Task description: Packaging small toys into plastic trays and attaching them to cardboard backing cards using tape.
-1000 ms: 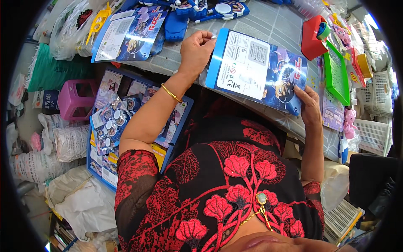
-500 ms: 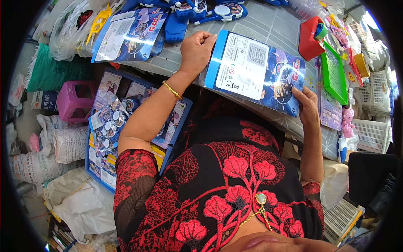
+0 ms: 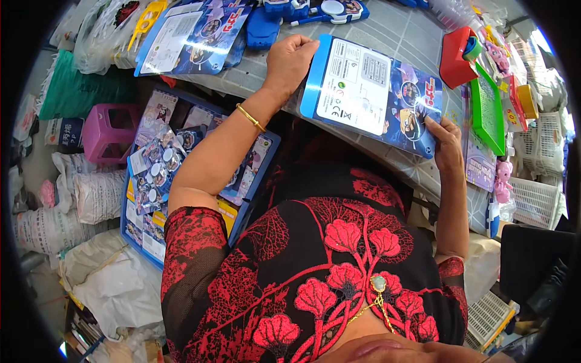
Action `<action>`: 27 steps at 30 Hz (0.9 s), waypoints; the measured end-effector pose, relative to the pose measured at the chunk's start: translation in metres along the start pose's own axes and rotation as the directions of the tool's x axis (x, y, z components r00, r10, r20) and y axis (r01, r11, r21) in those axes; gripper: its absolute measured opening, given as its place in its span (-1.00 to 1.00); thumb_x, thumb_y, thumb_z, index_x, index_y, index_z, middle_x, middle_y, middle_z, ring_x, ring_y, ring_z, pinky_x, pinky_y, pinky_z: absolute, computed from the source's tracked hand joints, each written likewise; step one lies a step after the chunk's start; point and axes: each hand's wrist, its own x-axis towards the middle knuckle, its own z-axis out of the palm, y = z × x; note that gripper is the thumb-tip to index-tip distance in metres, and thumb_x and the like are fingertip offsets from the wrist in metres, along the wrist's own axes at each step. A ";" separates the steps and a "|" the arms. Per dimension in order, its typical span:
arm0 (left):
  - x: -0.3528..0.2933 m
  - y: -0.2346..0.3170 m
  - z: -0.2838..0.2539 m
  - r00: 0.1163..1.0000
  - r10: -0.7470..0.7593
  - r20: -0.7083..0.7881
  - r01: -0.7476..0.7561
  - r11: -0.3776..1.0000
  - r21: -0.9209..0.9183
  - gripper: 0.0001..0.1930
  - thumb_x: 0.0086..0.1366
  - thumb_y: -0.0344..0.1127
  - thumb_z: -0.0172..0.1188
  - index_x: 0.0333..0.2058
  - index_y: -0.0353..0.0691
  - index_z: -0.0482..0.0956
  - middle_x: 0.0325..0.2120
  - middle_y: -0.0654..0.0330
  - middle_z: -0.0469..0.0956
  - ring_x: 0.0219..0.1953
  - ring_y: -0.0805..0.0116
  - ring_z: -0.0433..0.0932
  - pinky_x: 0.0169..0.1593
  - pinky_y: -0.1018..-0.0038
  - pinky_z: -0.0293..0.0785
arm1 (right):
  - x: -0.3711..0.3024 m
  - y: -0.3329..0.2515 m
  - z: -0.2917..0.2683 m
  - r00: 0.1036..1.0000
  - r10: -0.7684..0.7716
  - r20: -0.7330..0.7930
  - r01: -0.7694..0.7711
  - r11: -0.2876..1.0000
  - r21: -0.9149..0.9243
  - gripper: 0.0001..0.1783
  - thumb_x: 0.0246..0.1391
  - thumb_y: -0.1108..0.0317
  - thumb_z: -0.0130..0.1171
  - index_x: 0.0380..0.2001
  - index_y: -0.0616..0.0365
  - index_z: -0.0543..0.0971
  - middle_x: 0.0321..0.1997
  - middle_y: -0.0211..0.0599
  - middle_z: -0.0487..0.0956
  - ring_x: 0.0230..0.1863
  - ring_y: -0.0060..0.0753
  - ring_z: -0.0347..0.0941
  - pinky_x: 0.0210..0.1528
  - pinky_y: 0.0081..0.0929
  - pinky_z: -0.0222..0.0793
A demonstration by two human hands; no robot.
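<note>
A blue printed packaging card (image 3: 372, 91) with a white panel is held at the table's near edge, tilted, its printed side facing up. My left hand (image 3: 288, 65), a gold bangle on its wrist, is closed with its fingertips at the card's upper left corner. At the lower right corner my right hand (image 3: 445, 140) grips the card, thumb on top; its other fingers are partly hidden. More cards of this kind (image 3: 190, 39) lie in a stack to the left on the table. Beyond my left hand are several blue plastic toys (image 3: 263, 31).
A blue crate (image 3: 245, 213) filled with packaged toys stands below the table, left of me, beside a purple stool (image 3: 112, 133). On the table's right are a red container (image 3: 457, 57), a green tray (image 3: 486, 112) and a pink figure (image 3: 503, 180).
The card and both hands appear slightly farther right in view. The surroundings have shifted a little as well, with the table's far items higher. Both hands keep their hold.
</note>
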 end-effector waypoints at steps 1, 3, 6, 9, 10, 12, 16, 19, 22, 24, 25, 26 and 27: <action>0.000 -0.003 0.000 1.000 -0.010 -0.002 0.010 1.000 -0.001 -0.77 0.17 -0.26 0.15 -0.45 -0.35 0.57 -0.59 0.28 0.56 -0.55 0.62 0.45 -0.44 0.62 0.38 | 0.001 0.000 0.003 1.000 -0.003 -0.018 0.003 1.000 -0.002 -0.79 0.00 0.47 0.15 -0.27 0.34 0.55 -0.37 -0.28 0.60 -0.44 -0.59 0.51 -0.35 -0.68 0.44; -0.002 -0.002 0.000 0.999 -0.026 -0.020 0.026 0.999 -0.022 -0.76 0.16 -0.24 0.16 -0.45 -0.34 0.58 -0.58 0.28 0.56 -0.53 0.61 0.45 -0.42 0.60 0.39 | 0.000 0.001 0.004 0.999 -0.016 -0.028 0.016 1.000 0.004 -0.79 0.00 0.47 0.15 -0.27 0.34 0.56 -0.37 -0.28 0.59 -0.44 -0.60 0.50 -0.35 -0.68 0.43; -0.005 -0.004 -0.002 0.999 -0.045 -0.012 0.045 0.997 -0.064 -0.76 0.17 -0.24 0.15 -0.46 -0.33 0.58 -0.58 0.28 0.57 -0.51 0.61 0.46 -0.39 0.59 0.40 | 0.002 0.005 -0.001 0.999 -0.031 -0.031 0.030 1.000 -0.003 -0.80 0.01 0.46 0.15 -0.28 0.34 0.55 -0.37 -0.28 0.59 -0.44 -0.60 0.50 -0.36 -0.69 0.42; -0.008 -0.003 -0.003 0.999 0.030 -0.023 -0.030 1.000 0.009 -0.77 0.19 -0.25 0.13 -0.38 -0.33 0.57 -0.59 0.29 0.56 -0.52 0.59 0.45 -0.37 0.58 0.40 | 0.003 0.005 -0.002 0.999 -0.032 -0.020 0.032 0.999 -0.023 -0.80 0.02 0.44 0.16 -0.28 0.34 0.55 -0.37 -0.29 0.59 -0.44 -0.62 0.49 -0.36 -0.70 0.41; -0.009 -0.003 -0.005 0.999 0.028 -0.030 -0.028 1.000 0.009 -0.77 0.19 -0.25 0.13 -0.38 -0.33 0.57 -0.59 0.29 0.56 -0.52 0.59 0.45 -0.37 0.58 0.40 | 0.002 0.005 -0.001 0.999 -0.032 -0.020 0.032 0.999 -0.026 -0.80 0.03 0.43 0.15 -0.28 0.33 0.55 -0.37 -0.30 0.59 -0.45 -0.63 0.49 -0.36 -0.70 0.41; -0.010 -0.004 -0.007 0.999 0.043 -0.018 -0.044 0.997 -0.061 -0.78 0.21 -0.28 0.10 -0.28 -0.32 0.52 -0.51 0.28 0.56 -0.47 0.57 0.45 -0.33 0.57 0.41 | -0.001 0.003 0.000 0.999 -0.026 -0.019 0.025 0.999 -0.046 -0.80 0.04 0.42 0.15 -0.28 0.33 0.55 -0.38 -0.31 0.59 -0.45 -0.64 0.48 -0.36 -0.71 0.40; -0.045 0.005 -0.023 0.980 0.185 0.068 -0.182 0.982 -0.039 -0.84 0.26 -0.46 -0.01 -0.20 -0.34 0.44 -0.09 0.17 0.44 -0.20 0.54 0.43 -0.15 0.61 0.41 | 0.003 0.003 -0.001 1.000 -0.007 -0.020 0.006 0.998 -0.063 -0.80 0.06 0.39 0.15 -0.28 0.30 0.55 -0.39 -0.37 0.58 -0.46 -0.67 0.47 -0.37 -0.73 0.39; -0.074 0.004 -0.029 0.975 0.196 0.108 -0.178 0.972 -0.153 -0.84 0.19 -0.45 0.05 -0.24 -0.31 0.46 -0.18 0.18 0.46 -0.29 0.52 0.44 -0.19 0.59 0.39 | 0.006 0.004 -0.002 1.000 0.008 -0.012 -0.009 0.997 -0.078 -0.80 0.06 0.38 0.15 -0.28 0.29 0.55 -0.39 -0.39 0.58 -0.46 -0.69 0.47 -0.37 -0.75 0.38; -0.082 0.001 -0.040 0.951 0.269 0.150 -0.254 0.961 -0.109 -0.84 0.17 -0.46 0.06 -0.26 -0.32 0.46 -0.07 0.13 0.41 -0.23 0.46 0.46 -0.13 0.57 0.39 | 0.009 0.002 -0.002 1.000 0.010 0.006 -0.010 0.996 -0.091 -0.80 0.07 0.38 0.15 -0.28 0.29 0.55 -0.38 -0.40 0.58 -0.45 -0.70 0.46 -0.37 -0.76 0.37; -0.087 0.005 -0.045 0.944 0.278 0.179 -0.266 0.960 -0.093 -0.84 0.15 -0.47 0.07 -0.27 -0.32 0.47 -0.06 0.11 0.42 -0.21 0.41 0.48 -0.11 0.56 0.38 | 0.008 0.000 0.001 1.000 0.011 -0.010 -0.012 0.997 -0.077 -0.80 0.07 0.38 0.14 -0.28 0.29 0.55 -0.38 -0.39 0.58 -0.45 -0.70 0.47 -0.36 -0.76 0.38; -0.087 0.010 -0.049 0.908 0.351 0.229 -0.366 0.930 0.025 -0.84 0.13 -0.47 0.09 -0.27 -0.31 0.47 -0.05 0.08 0.41 -0.16 0.35 0.48 -0.09 0.53 0.38 | 0.008 -0.001 0.001 1.000 0.012 -0.009 -0.013 0.997 -0.079 -0.80 0.07 0.38 0.14 -0.28 0.29 0.55 -0.38 -0.39 0.58 -0.45 -0.70 0.47 -0.36 -0.76 0.38; -0.087 0.014 -0.052 0.864 0.413 0.289 -0.464 0.875 0.137 -0.83 0.11 -0.48 0.11 -0.28 -0.31 0.48 -0.04 0.06 0.41 -0.12 0.29 0.48 -0.06 0.51 0.38 | 0.008 -0.001 0.002 1.000 0.013 -0.015 -0.014 0.997 -0.078 -0.80 0.07 0.38 0.14 -0.27 0.29 0.55 -0.38 -0.39 0.58 -0.45 -0.70 0.47 -0.36 -0.75 0.38; -0.087 0.017 -0.053 0.865 0.411 0.289 -0.463 0.876 0.137 -0.83 0.11 -0.48 0.11 -0.28 -0.31 0.48 -0.04 0.06 0.41 -0.12 0.29 0.48 -0.06 0.51 0.38 | 0.008 -0.001 0.002 1.000 0.014 -0.020 -0.016 0.997 -0.078 -0.79 0.07 0.38 0.14 -0.27 0.30 0.54 -0.37 -0.38 0.58 -0.45 -0.69 0.47 -0.35 -0.75 0.38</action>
